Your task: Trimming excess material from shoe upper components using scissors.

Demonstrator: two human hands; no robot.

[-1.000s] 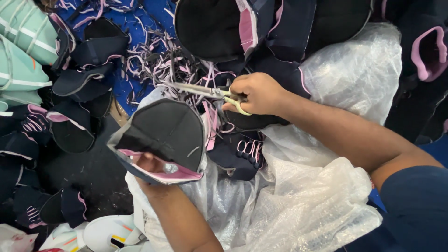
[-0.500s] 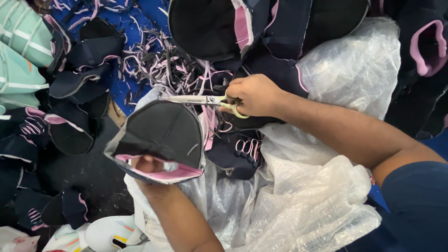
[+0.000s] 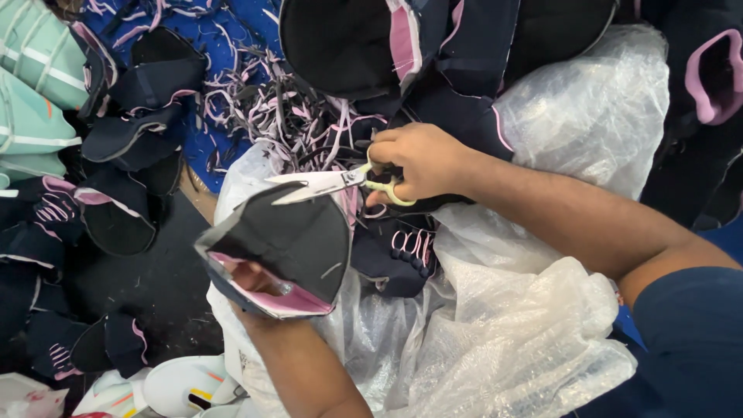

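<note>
Right hand point(image 3: 422, 159) closed around the pale handles of the scissors point(image 3: 333, 183), blades nearly together, tips resting at the top edge of the dark shoe upper point(image 3: 282, 244). Left hand point(image 3: 255, 282) is tucked inside the upper's pink-lined opening and gripping it from within, probably to hold the edge taut and turned up toward the blades. Upper sits between both hands, over clear plastic bags point(image 3: 495, 340). Heap of pink and dark trimmings point(image 3: 279, 108) just behind the scissors; more cut uppers point(image 3: 139, 116) off to the left
</note>
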